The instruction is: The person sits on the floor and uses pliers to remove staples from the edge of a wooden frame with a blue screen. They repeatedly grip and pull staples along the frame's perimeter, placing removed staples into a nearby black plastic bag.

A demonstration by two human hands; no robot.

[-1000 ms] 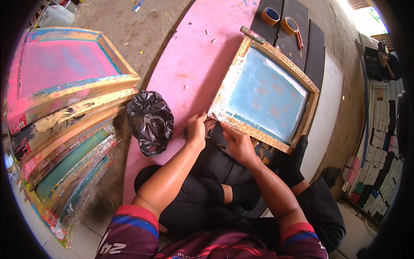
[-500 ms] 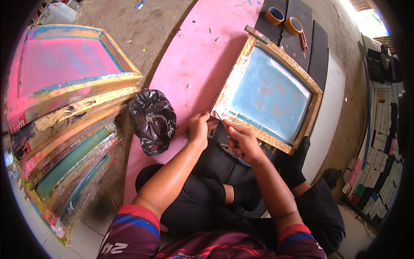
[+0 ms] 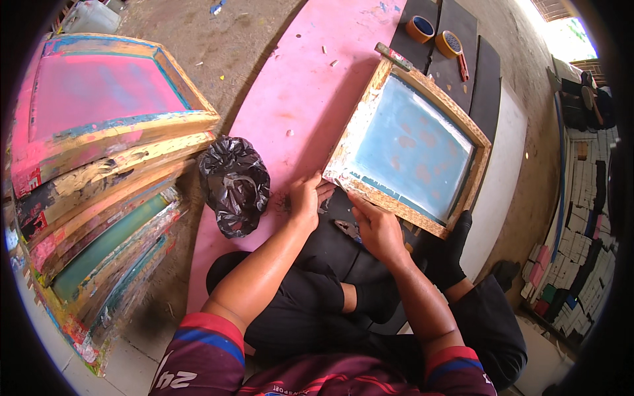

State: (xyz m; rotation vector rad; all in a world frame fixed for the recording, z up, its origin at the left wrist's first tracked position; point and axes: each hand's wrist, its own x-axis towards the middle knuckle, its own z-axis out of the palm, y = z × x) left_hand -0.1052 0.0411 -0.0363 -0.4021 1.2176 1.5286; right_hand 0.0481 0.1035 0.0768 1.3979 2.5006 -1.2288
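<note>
A wooden screen-printing frame (image 3: 408, 208) with blue mesh lies tilted in front of me, its near left corner between my hands. My left hand (image 3: 306, 203) grips that corner, thumb along the edge and fingers close together beneath. My right hand (image 3: 380, 231) is closed round a slim tool (image 3: 341, 185) whose thin tip touches the frame by the corner. Most of the tool is hidden by my fingers, so its kind does not show. Just below my hands, a pair of pliers (image 3: 346, 228) lies on the black board.
Paint-stained screen frames (image 3: 119, 135) are stacked at left, beside a black plastic bag (image 3: 235, 188). The frame overlaps a pink board (image 3: 271, 99) and black boards. Tape rolls (image 3: 420, 28) and a red-handled cutter (image 3: 463, 67) lie beyond it. A stick (image 3: 393, 57) touches its far corner.
My right hand has turned over, its back now facing up, and the tool has swung lower against the frame edge. The pliers show more fully. My left hand stays at the corner.
</note>
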